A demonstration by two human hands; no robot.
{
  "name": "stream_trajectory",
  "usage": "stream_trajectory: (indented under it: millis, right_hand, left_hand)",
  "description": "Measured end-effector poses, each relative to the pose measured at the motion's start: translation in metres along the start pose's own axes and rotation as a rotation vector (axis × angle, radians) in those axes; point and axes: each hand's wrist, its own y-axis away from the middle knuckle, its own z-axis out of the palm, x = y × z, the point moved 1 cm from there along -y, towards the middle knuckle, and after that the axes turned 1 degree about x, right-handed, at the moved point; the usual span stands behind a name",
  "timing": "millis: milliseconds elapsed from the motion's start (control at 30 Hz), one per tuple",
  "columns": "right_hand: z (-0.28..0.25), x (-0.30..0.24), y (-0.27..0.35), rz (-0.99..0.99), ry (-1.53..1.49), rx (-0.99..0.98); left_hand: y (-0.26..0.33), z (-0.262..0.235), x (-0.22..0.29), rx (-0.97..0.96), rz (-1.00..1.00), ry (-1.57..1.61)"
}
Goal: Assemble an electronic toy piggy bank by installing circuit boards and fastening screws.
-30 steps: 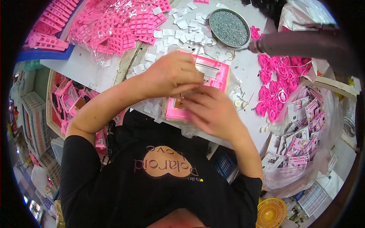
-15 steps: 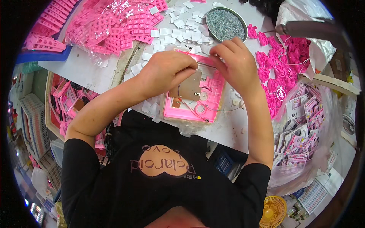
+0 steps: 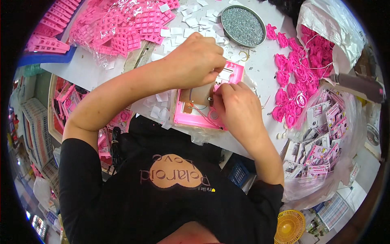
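A pink plastic housing [image 3: 195,119] lies open side up on the table in front of me. Inside it sits a brown circuit board [image 3: 196,96], with thin red and dark wires running near its lower edge. My left hand [image 3: 200,61] is closed above the housing's far part, thumb and fingers pressed together; whatever lies between them is hidden. Lower down, my right hand [image 3: 239,105] bends over the housing's right side, its fingertips pinched by the board's right edge. I cannot make out what the right fingers grip.
A round tray of small metal screws [image 3: 242,25] stands at the back, beside scattered white squares [image 3: 191,31]. Pink keypad frames [image 3: 122,32] are heaped at far left, pink coiled cords [image 3: 298,77] at right. A dark bar-shaped tool [image 3: 357,87] hangs above a bag of printed cards [image 3: 325,122].
My left hand has moved right and farther from me. My right hand has come down and left to the board's edge. The dark tool at the right has swung lower.
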Motion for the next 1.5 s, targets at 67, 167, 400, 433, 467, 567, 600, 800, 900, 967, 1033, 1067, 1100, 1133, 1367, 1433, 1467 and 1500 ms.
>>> stream_trajectory:
  millis: [67,167,400,433,467,567,600,800,900,967,1033,1067,1100,1133,1367,1433,1467,1500]
  right_hand:
    - [0.0,-0.005,0.007,0.043,-0.095,0.07]
    - [0.002,-0.006,0.013,0.099,-0.143,0.148]
    - [0.004,-0.005,0.017,0.126,-0.021,0.239]
    - [0.003,-0.005,0.016,0.099,0.006,0.271]
    - [0.002,-0.006,0.014,0.067,0.03,0.302]
    - [0.0,-0.006,0.005,-0.008,0.106,0.346]
    - [-0.001,-0.005,0.003,0.024,0.133,0.287]
    - [-0.004,0.01,-0.005,0.089,-0.011,0.105]
    - [0.011,0.025,-0.006,0.114,-0.274,0.175]
    - [0.026,0.031,-0.008,-0.057,-0.184,0.371]
    - [0.037,0.04,-0.007,-0.089,-0.166,0.419]
    - [0.036,0.04,-0.007,-0.074,-0.175,0.409]
    - [0.036,0.04,-0.007,-0.058,-0.185,0.399]
    - [0.032,0.036,-0.008,-0.043,-0.192,0.389]
    - [0.008,0.032,-0.01,-0.182,-0.047,0.191]
    - [-0.008,0.021,-0.012,-0.266,0.039,0.158]
    - [-0.006,0.018,-0.005,-0.311,0.133,0.195]
    - [0.0,0.018,0.0,-0.275,0.126,0.185]
  left_hand:
    - [-0.007,0.0,0.004,-0.103,0.055,-0.036]
    - [-0.02,0.006,0.009,-0.271,0.088,-0.162]
    - [-0.052,0.007,0.036,-0.661,0.071,-0.247]
    - [-0.054,0.006,0.038,-0.679,0.017,-0.221]
    - [-0.055,0.004,0.038,-0.697,-0.043,-0.196]
    - [-0.055,-0.005,0.037,-0.683,-0.187,-0.151]
    - [-0.056,-0.007,0.037,-0.668,-0.225,-0.14]
    - [-0.045,-0.001,0.009,-0.533,-0.283,-0.101]
    - [-0.042,-0.002,0.006,-0.52,-0.32,-0.047]
    - [-0.041,-0.002,0.005,-0.516,-0.337,-0.017]
    - [-0.04,-0.001,0.005,-0.507,-0.338,0.008]
    - [-0.039,-0.001,0.004,-0.502,-0.324,-0.003]
    - [-0.038,-0.001,0.004,-0.498,-0.31,-0.013]
    - [-0.037,-0.001,0.004,-0.494,-0.295,-0.023]
    - [-0.034,0.001,0.004,-0.479,-0.271,-0.057]
    - [-0.032,0.002,0.001,-0.447,-0.258,-0.06]
    - [-0.033,0.003,0.0,-0.467,-0.243,-0.073]
    - [-0.034,0.003,-0.001,-0.486,-0.228,-0.086]
